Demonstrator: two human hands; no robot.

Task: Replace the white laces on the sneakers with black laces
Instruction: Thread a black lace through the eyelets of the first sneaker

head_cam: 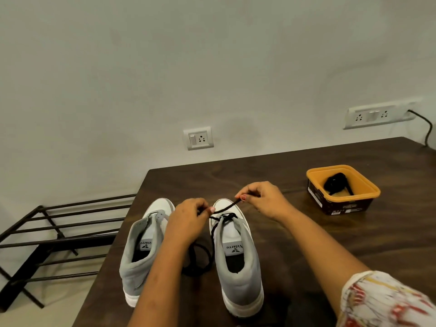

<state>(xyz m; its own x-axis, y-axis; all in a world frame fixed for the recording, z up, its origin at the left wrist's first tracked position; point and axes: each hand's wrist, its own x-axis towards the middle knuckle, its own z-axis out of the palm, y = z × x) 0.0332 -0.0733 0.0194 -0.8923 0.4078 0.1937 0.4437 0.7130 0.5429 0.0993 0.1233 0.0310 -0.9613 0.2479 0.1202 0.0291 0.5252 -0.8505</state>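
Left hand point(188, 219): pinching black lace point(226, 207), keeping it taut for threading.
Right hand point(262, 199): gripping lace end.
Right sneaker point(238, 263): near counter point(306, 256) front edge, lowest eyelets laced.
Left sneaker point(144, 251): unlaced.

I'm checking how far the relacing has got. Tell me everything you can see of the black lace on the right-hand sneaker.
The black lace is a thin, dark, cord-like string, threaded only through the front eyelets of the right sneaker. One stretch runs taut between the left hand and the right hand, both pinching it above the toe. The rest trails down the shoe's inner side and loops loosely on the table between the two sneakers.
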